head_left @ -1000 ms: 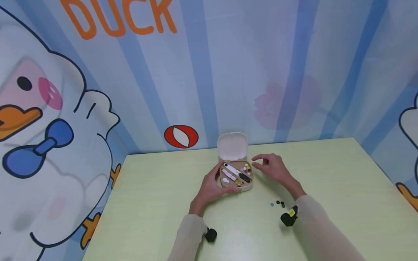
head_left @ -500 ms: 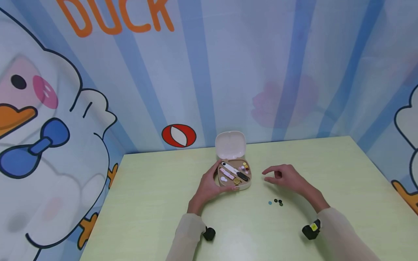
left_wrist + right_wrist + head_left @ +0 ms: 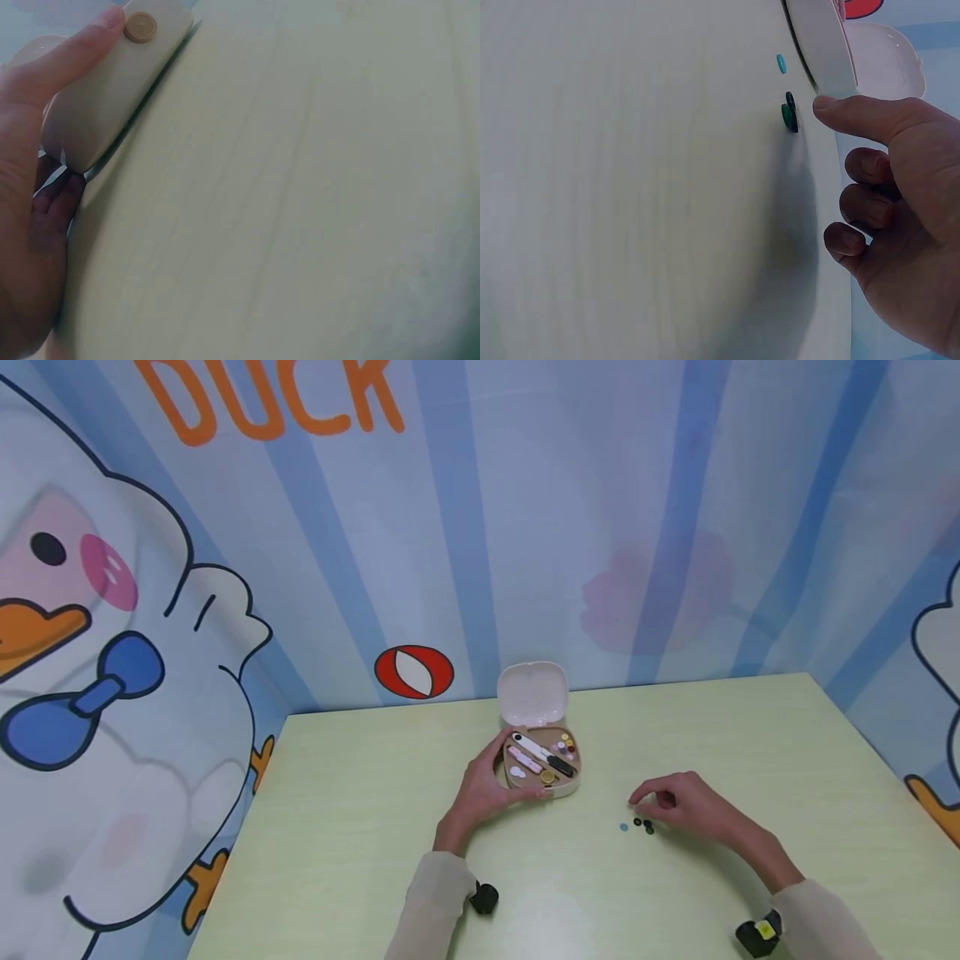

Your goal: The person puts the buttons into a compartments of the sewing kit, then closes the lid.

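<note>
A small beige case (image 3: 573, 783) lies open on the pale green table (image 3: 360, 827), its white lid (image 3: 532, 692) standing up at the back. Inside are a white-and-black tool, pink pieces and small coloured round bits. My left hand (image 3: 504, 772) grips the case's left and front edge; in the left wrist view my left hand (image 3: 71, 105) has its thumb by the gold clasp (image 3: 139, 26). Three small buttons (image 3: 637, 824) lie right of the case. My right hand (image 3: 648, 802) hovers just beside them, fingers loosely curled, holding nothing. In the right wrist view my right hand (image 3: 840, 135) has its thumb close to the dark buttons (image 3: 790, 112).
A blue striped wall with a cartoon duck and orange letters closes off the table's back and left. A light blue button (image 3: 781, 63) lies nearest the case (image 3: 821, 45). Black wrist mounts (image 3: 483, 897) sit on both sleeves.
My right hand has drawn back from the case's right side, moved right and toward me, and come down beside the loose buttons. My left hand stays on the case.
</note>
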A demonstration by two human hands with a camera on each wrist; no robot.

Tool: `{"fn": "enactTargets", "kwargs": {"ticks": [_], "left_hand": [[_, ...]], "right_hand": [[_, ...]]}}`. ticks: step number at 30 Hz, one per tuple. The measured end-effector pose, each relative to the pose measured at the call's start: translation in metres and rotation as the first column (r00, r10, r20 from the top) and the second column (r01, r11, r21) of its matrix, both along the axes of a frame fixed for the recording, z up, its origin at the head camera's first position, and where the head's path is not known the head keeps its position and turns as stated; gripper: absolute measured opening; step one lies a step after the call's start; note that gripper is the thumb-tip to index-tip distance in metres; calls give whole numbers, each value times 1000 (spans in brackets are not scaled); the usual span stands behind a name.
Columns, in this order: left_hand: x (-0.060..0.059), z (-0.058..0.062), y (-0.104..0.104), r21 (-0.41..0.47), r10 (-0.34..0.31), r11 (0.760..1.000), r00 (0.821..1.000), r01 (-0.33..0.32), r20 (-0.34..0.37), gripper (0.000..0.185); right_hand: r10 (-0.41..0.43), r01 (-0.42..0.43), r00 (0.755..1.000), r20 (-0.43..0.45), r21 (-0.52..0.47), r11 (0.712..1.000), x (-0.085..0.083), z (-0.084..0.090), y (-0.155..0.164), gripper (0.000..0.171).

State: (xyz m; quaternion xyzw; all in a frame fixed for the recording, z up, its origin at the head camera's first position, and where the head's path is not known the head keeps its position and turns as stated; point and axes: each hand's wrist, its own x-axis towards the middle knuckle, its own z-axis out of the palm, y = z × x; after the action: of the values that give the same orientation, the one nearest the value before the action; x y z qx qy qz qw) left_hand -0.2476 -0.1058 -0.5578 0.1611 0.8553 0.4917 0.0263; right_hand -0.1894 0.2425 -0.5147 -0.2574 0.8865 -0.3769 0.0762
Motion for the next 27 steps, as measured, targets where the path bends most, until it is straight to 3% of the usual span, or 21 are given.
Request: {"fn": "enactTargets", "kwargs": {"ticks": [8,27], "left_hand": [[1,1,0,0,1,1000,1000,-1,4,116],[2,3,1,-14,14,1000,1000,-13,19,116]], "right_hand": [[-8,7,1000,30,31,1000,8,-5,3,10],[-154,159,986,-58,74,985,2,-10,3,10]]}}
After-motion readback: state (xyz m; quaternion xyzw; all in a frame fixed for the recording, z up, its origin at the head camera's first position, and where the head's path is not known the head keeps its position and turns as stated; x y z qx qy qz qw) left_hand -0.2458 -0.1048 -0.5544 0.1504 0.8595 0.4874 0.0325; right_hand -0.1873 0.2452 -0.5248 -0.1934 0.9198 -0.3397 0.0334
